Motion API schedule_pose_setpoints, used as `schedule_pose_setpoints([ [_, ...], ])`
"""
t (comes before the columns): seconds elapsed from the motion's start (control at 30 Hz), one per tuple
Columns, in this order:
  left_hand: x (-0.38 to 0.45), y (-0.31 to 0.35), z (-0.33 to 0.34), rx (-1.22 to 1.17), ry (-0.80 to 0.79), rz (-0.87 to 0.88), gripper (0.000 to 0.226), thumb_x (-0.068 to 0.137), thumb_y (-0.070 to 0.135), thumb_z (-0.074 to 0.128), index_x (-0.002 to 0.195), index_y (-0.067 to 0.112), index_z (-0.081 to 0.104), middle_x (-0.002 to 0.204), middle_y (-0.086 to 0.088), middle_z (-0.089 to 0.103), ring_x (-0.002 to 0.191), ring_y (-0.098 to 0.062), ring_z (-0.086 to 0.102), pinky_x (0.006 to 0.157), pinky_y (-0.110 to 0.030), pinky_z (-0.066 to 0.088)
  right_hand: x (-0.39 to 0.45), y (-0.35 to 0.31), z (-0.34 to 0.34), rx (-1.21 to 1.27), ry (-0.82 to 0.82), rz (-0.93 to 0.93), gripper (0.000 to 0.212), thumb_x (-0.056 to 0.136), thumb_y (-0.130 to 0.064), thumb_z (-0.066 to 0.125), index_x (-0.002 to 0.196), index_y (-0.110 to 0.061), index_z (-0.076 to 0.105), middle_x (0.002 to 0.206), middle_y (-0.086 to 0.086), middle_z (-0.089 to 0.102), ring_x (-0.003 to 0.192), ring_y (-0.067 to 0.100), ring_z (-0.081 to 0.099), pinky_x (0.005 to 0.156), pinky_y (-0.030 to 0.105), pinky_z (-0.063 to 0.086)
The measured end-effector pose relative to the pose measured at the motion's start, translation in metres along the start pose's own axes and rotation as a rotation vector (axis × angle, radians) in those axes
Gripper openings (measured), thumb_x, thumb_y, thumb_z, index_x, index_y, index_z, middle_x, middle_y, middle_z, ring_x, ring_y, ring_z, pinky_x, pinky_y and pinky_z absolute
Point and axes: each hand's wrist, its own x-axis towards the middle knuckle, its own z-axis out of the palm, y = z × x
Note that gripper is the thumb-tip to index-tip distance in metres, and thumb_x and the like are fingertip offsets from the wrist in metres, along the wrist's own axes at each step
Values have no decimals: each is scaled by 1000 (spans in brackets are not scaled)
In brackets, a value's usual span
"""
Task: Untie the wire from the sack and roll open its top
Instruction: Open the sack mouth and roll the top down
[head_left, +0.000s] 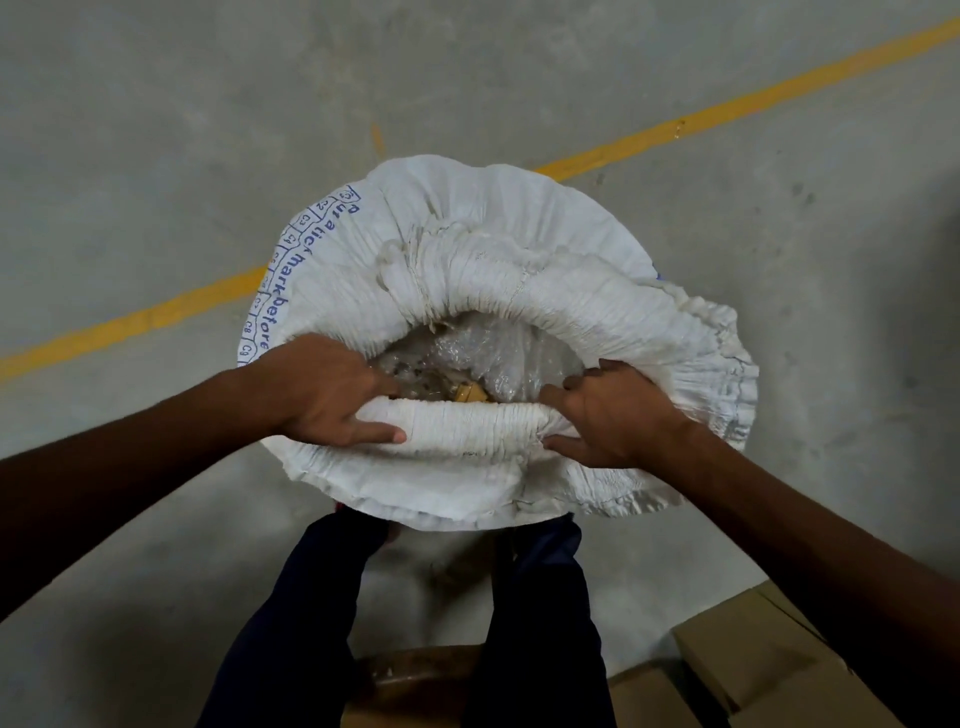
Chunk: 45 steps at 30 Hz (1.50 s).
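A white woven sack (483, 244) with blue print on its left side stands on the concrete floor in front of me. Its top is rolled into a thick ring (462, 423) around an open mouth. Inside the mouth lies clear plastic lining (478, 353) and a small yellow-brown piece (470, 392). My left hand (332, 389) grips the near rim on the left, fingers inside and thumb outside. On the right of the near rim my right hand (608, 415) holds the same roll. No wire shows anywhere.
A yellow painted line (727, 111) crosses the grey floor behind the sack. My dark-trousered legs (540, 623) stand just below it. Cardboard boxes (753, 654) sit at the lower right, and a brown object (415, 675) lies between my feet.
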Motion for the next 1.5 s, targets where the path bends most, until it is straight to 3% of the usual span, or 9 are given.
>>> schedule_pose_setpoints([
  [0.13,-1,2,-7,122,-92,-60,74,91,83,28,133,30,58,106,-2,71,99,-26,70,73,-36,45,-1,5,1,61,-73,-38,61,96,-63,56,140,-21,50,98,12,76,96,35,70,105,44,46],
  [0.3,5,19,-13,149,-223,92,56,102,69,35,118,27,67,110,-3,72,103,-27,69,82,-36,46,1,0,-3,112,-100,-99,54,100,-53,59,141,-21,47,112,10,73,101,33,70,78,40,53],
  [0.5,11,33,-13,114,-313,128,61,98,73,43,100,18,70,100,-7,73,98,-30,68,73,-34,38,5,-3,-4,301,-80,-66,56,92,-66,61,133,-27,58,113,2,74,100,26,70,78,37,54],
  [0.6,19,34,-16,25,-254,-16,87,85,92,27,87,17,71,81,-3,69,78,-24,67,66,-33,41,9,-6,-9,451,17,66,66,91,-81,43,122,-27,65,100,-1,76,89,21,71,77,36,56],
  [0.7,31,24,-20,-219,-75,-238,92,83,93,15,93,20,70,77,1,68,71,-19,65,66,-34,48,13,-7,-8,555,173,252,50,103,-58,45,134,-21,56,105,6,75,93,27,72,80,39,56],
  [0.83,44,12,-22,-343,111,-446,74,92,70,55,141,16,41,91,-10,69,90,-36,70,73,-39,50,19,-6,-4,562,326,490,68,98,-33,60,156,-14,31,128,20,68,117,40,66,94,54,57],
  [1.0,41,11,-16,-507,351,-508,94,84,58,77,149,17,24,92,-8,71,83,-34,71,72,-43,57,29,1,-10,746,406,580,91,92,-23,70,162,-13,12,147,25,53,133,43,54,104,58,50],
  [1.2,24,11,-17,-586,639,-760,85,79,51,85,134,2,43,119,-22,72,107,-46,70,89,-53,58,36,5,-22,671,468,633,77,97,-22,67,159,-5,24,158,30,39,129,52,56,103,59,50],
  [1.5,32,15,-32,-291,463,-576,54,85,44,76,132,26,56,113,-4,76,100,-35,71,74,-44,56,60,6,-40,869,661,603,78,96,-8,57,163,-9,17,161,28,34,135,42,54,112,50,47],
])
